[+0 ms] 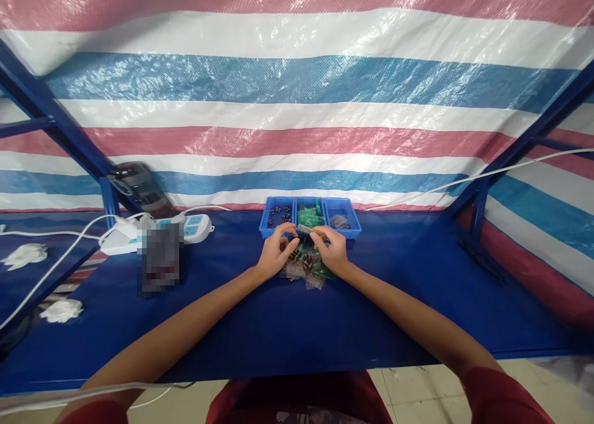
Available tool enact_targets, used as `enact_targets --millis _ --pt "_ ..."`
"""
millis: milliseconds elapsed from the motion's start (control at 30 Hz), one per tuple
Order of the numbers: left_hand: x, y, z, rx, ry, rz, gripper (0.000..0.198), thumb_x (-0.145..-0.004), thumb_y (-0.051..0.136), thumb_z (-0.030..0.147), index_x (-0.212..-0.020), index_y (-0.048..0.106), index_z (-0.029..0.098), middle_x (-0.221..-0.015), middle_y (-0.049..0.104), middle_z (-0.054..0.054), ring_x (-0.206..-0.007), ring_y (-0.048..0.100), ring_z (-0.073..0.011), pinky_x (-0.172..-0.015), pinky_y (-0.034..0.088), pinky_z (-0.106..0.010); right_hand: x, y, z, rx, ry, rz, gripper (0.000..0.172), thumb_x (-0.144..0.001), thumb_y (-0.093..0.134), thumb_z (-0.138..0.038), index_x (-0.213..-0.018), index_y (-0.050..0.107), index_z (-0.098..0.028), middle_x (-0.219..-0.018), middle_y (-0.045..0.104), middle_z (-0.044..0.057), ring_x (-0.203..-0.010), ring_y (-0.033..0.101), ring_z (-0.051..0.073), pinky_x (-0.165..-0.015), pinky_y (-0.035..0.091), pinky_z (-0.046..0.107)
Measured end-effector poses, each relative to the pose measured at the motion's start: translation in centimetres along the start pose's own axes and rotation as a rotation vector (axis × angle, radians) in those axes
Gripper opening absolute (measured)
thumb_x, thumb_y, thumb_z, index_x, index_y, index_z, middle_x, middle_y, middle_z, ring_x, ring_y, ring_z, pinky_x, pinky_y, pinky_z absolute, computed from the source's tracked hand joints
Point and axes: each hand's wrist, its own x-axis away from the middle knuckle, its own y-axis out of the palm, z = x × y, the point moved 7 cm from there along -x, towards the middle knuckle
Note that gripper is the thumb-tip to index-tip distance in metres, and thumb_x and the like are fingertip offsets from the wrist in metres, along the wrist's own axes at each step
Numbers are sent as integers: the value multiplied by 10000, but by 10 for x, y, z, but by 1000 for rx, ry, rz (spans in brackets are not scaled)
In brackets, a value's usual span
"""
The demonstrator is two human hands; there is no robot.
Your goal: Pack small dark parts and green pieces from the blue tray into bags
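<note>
My left hand is at the front of the left bin, its fingers curled and its thumb and index finger close together; what lies between them is too small to tell. My right hand faces it, its fingertips pinching a small greyish plastic bag at the front of the middle bin. Under and between both hands spreads a pile of small clear bags, with dark little parts and green pieces among them. Behind are three joined blue bins: dark parts in the left bin, green packets in the middle, clear bags in the right.
On the left of the blue table lie a white power strip with cables, a blurred dark object and a dark bottle. Crumpled white tissue sits near the left edge. A striped sheet hangs behind.
</note>
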Motion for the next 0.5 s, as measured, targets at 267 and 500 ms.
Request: enact_targets --millis 267,500 --pt "-1 1 0 6 2 2 313 -918 464 353 -1186 408 202 -955 582 -37 -491 473 -45 -502 390 -192 -14 -18 42 -614 690 344 183 -735 678 -316 -794 603 -160 -744 695 29 -472 600 104 -460 495 221" --pt "-1 2 0 1 9 2 293 -921 460 334 -1178 415 200 -954 575 -36 -485 471 -42 -500 392 -193 -11 -21 52 -708 841 404 106 -783 634 -258 -844 599 -179 -874 727 51 -604 675 144 -492 533 226"
